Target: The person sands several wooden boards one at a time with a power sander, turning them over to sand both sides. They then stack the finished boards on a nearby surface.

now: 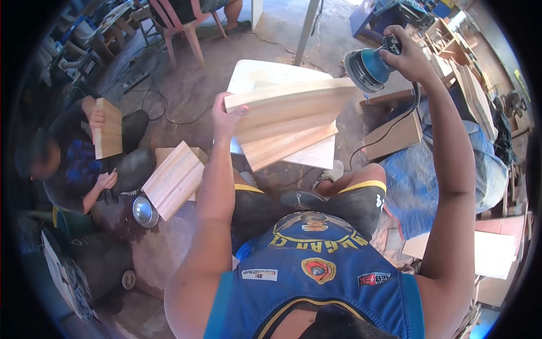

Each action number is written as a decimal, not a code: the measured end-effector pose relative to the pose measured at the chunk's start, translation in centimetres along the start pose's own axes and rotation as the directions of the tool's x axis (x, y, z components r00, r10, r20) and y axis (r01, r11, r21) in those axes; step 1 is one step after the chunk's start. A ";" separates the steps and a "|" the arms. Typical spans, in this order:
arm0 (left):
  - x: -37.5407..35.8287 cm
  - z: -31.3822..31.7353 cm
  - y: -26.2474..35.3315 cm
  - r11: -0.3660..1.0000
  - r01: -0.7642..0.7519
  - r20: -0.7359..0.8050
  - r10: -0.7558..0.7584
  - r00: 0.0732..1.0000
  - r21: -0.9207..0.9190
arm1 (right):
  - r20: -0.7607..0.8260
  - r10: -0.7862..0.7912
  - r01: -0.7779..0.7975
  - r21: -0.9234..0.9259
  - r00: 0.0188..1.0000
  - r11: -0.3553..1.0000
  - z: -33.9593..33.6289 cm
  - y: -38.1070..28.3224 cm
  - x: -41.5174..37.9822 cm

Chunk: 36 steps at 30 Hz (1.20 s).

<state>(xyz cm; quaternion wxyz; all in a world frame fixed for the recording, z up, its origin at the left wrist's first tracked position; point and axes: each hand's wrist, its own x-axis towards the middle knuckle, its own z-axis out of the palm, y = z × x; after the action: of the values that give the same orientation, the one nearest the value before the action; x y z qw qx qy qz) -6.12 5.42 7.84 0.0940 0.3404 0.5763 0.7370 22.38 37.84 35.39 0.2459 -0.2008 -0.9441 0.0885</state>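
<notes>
My left hand [228,116] grips the left end of a pale wooden board [293,107], fingers closed over its edge, and holds it tilted. Under it lies a second wooden board [285,148], partly covered, on a white panel [262,70] in front of my knees. My right hand [407,59] is raised at the right, wrapped around a teal random orbital sander [364,70]. The sander's round pad is off the wood, close to the board's right end. A dark cord hangs down from the sander past my right wrist.
At the left a person [73,152] sits holding a small wooden board [108,129]. Near them are another wooden board [174,181] and a metal bowl [145,212]. A pink chair [183,28] stands at the back; a blue tarp [415,175] and wood pieces lie right. Cords cross the floor.
</notes>
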 end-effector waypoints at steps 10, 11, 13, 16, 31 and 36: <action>0.0 -0.4 1.8 0.983 0.166 0.090 -0.173 0.981 0.073 | 0.417 -0.173 0.143 0.104 0.892 0.984 6.3 -7.6 2.8; 0.0 -0.4 1.9 0.982 0.171 0.075 -0.177 0.981 0.080 | 0.444 -0.194 0.175 0.084 0.875 0.981 7.1 -7.6 3.3; -0.2 -0.3 2.1 0.987 0.144 0.085 -0.150 0.985 0.078 | 0.442 -0.208 0.204 0.056 0.873 0.977 7.9 -8.8 4.0; 0.4 -0.4 1.8 0.984 0.152 0.099 -0.161 0.982 0.097 | 0.369 -0.286 0.291 0.044 0.884 0.956 9.9 -10.7 4.3; 0.8 -0.3 0.3 0.976 -0.103 0.093 0.086 0.992 0.192 | 0.349 -0.431 0.440 0.058 0.832 0.896 16.3 -26.1 6.7; 0.1 0.0 2.5 0.993 -0.024 0.056 0.017 0.998 0.119 | 0.384 -0.393 0.415 0.029 0.835 0.909 15.6 -25.6 6.5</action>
<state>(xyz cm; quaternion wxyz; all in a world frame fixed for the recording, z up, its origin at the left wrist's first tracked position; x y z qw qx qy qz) -5.56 4.62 10.15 0.0816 0.3713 0.6131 0.6925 0.75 16.37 31.49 0.0651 0.0173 -0.9967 0.0457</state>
